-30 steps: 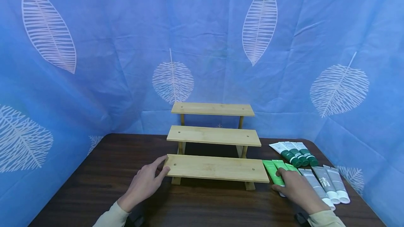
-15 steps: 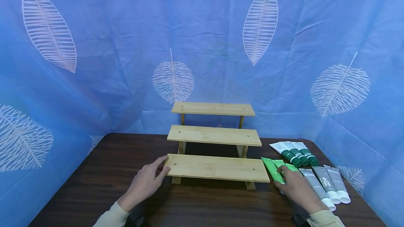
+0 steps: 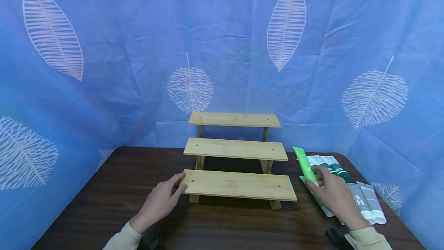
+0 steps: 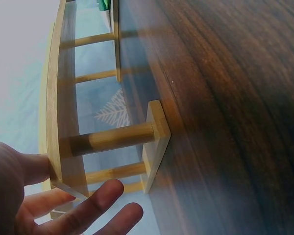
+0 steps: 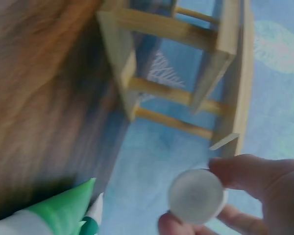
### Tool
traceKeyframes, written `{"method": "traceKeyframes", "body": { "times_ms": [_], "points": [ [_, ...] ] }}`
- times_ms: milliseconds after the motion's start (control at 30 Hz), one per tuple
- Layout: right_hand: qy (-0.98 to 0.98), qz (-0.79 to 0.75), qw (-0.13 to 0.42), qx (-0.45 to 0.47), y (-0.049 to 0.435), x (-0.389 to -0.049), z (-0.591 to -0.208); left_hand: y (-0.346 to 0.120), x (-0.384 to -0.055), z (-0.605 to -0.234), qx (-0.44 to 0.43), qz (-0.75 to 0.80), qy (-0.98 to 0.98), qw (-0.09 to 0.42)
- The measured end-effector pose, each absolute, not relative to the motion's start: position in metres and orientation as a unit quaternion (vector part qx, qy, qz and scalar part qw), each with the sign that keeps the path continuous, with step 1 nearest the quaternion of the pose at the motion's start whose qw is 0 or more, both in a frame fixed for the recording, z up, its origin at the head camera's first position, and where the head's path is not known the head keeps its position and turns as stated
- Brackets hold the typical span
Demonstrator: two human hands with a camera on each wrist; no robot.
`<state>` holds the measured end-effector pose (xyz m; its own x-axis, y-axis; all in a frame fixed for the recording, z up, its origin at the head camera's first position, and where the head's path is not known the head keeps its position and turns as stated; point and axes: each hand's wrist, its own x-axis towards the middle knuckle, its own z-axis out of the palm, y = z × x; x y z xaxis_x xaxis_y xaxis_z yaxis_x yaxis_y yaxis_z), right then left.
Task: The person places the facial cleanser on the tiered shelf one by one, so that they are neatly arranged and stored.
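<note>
A three-tier wooden display stand (image 3: 239, 185) stands on the dark table. My left hand (image 3: 160, 200) holds the left end of its lowest board; in the left wrist view the thumb and a finger lie on opposite faces of that end. On the right, my right hand (image 3: 335, 196) grips a bright green squeeze tube (image 3: 303, 162) near its white cap (image 5: 195, 197), with the flat end pointing up and away. The right wrist view looks straight at that round cap. Another green tube (image 3: 315, 195) lies on the table below the hand, partly hidden by it.
Behind the right hand lie several white tubes with dark green ends (image 3: 341, 172). Grey tubes with white caps (image 3: 371, 200) lie to its right, near the table's right edge. A blue curtain (image 3: 229, 49) with white leaf prints hangs behind the table (image 3: 114, 200).
My right hand has picked up a green tube from the row and moved it up and slightly right, away from the lowest board's end. My left hand has stayed at the stand.
</note>
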<state>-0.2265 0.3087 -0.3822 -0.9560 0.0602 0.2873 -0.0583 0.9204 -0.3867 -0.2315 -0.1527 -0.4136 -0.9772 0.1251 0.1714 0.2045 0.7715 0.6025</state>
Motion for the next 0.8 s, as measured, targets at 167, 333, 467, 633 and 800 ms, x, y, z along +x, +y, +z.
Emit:
{"method": "traceKeyframes", "body": {
  "times_ms": [167, 333, 467, 633, 800],
  "points": [
    [-0.945, 0.253, 0.208, 0.008, 0.296, -0.229, -0.369, -0.152, -0.23, -0.412, -0.087, -0.33, -0.938, 0.062],
    [-0.92, 0.319, 0.227, 0.026, 0.275, -0.233, -0.351, -0.152, -0.231, -0.412, -0.088, -0.329, -0.938, 0.064],
    [-0.898, 0.385, 0.204, 0.057, 0.257, -0.239, -0.342, -0.152, -0.231, -0.414, -0.089, -0.326, -0.939, 0.068],
    [-0.844, 0.509, 0.135, 0.105, 0.238, -0.249, -0.333, -0.153, -0.231, -0.415, -0.093, -0.325, -0.938, 0.07],
    [-0.792, 0.586, 0.099, 0.138, 0.224, -0.258, -0.323, -0.153, -0.231, -0.414, -0.092, -0.322, -0.939, 0.071]
  ]
}}
